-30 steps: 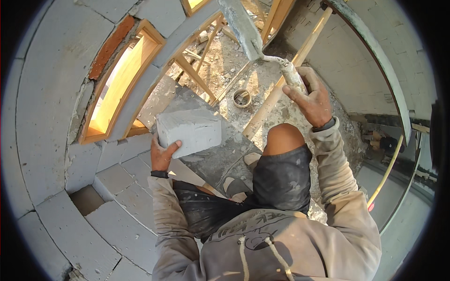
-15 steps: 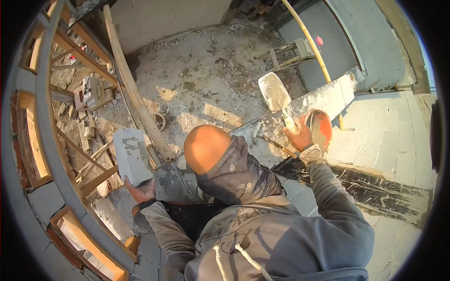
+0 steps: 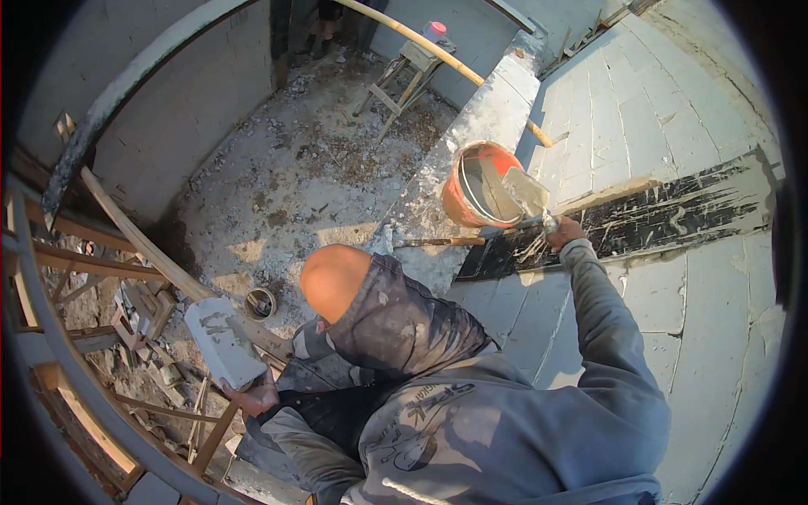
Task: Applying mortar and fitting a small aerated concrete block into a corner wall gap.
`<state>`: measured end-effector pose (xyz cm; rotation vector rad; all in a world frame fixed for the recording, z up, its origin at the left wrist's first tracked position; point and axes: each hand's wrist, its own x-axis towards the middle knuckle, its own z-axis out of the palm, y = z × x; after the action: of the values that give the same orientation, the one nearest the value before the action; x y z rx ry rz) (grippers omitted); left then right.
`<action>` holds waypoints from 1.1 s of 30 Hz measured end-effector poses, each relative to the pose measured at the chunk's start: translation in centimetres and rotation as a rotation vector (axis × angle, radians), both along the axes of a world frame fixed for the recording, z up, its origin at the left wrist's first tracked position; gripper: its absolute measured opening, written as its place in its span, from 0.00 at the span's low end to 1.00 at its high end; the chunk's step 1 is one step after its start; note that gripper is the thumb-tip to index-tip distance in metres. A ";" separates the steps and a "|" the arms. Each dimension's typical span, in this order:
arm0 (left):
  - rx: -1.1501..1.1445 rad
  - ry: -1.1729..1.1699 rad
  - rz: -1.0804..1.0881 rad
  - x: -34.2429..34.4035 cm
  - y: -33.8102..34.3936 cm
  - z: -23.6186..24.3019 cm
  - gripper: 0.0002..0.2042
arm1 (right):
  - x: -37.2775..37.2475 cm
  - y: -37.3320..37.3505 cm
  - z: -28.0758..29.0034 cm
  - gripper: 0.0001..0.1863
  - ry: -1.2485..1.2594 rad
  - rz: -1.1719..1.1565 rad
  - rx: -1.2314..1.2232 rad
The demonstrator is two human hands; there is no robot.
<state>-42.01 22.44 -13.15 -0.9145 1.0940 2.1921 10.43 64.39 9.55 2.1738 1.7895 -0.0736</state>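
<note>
My left hand (image 3: pixel 255 396) grips the lower end of a pale grey building block (image 3: pixel 223 341), with a smear of mortar on its upper face. At arm's length, my right hand (image 3: pixel 566 234) is closed round the handle of a mortar-caked trowel (image 3: pixel 528 194). The trowel's blade reaches over the rim into the mouth of an orange bucket (image 3: pixel 457 202) with a wire handle. Grey mortar (image 3: pixel 498 200) shows inside the bucket. Beside the bucket lies a tool with a wooden handle (image 3: pixel 438 241).
The bucket stands on a mortar-splashed plank (image 3: pixel 505 93) along a block wall (image 3: pixel 648 93). A bamboo pole (image 3: pixel 412 35) crosses near a wooden stand (image 3: pixel 404 80). Below are a rubble-strewn floor (image 3: pixel 295 168) and a small pail (image 3: pixel 260 304). Timber frames (image 3: pixel 84 391) stand at left.
The trowel has gone from the bucket's left side to its mouth, my right hand now beyond the bucket's right rim. My left hand still holds the block. The whole view has shifted.
</note>
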 end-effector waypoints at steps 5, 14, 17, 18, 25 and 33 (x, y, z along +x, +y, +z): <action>0.077 -0.048 -0.016 -0.9 3.2 2.2 0.39 | -2.0 5.2 -1.4 0.20 -0.186 0.090 -0.163; -0.084 -0.060 -0.197 2.9 6.7 2.3 0.40 | -3.0 17.7 -16.0 0.24 -0.496 0.228 -0.295; -0.167 -0.042 -0.324 2.8 5.9 3.8 0.38 | -9.7 18.3 -17.5 0.20 -0.495 0.357 -0.418; -0.190 -0.072 -0.358 3.0 7.0 3.2 0.38 | -10.1 18.3 -18.0 0.18 -0.503 0.310 -0.467; -0.052 -0.162 -0.436 6.1 16.8 2.0 0.41 | -12.4 18.0 -17.2 0.20 -0.336 0.433 -0.477; 0.030 -0.161 -0.690 6.6 21.2 2.6 0.47 | -4.4 15.8 -10.1 0.26 0.031 0.157 -0.401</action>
<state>-35.42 43.61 -10.59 -0.5679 1.0882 1.5365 6.05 80.20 -0.59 1.7572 1.7744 -0.3958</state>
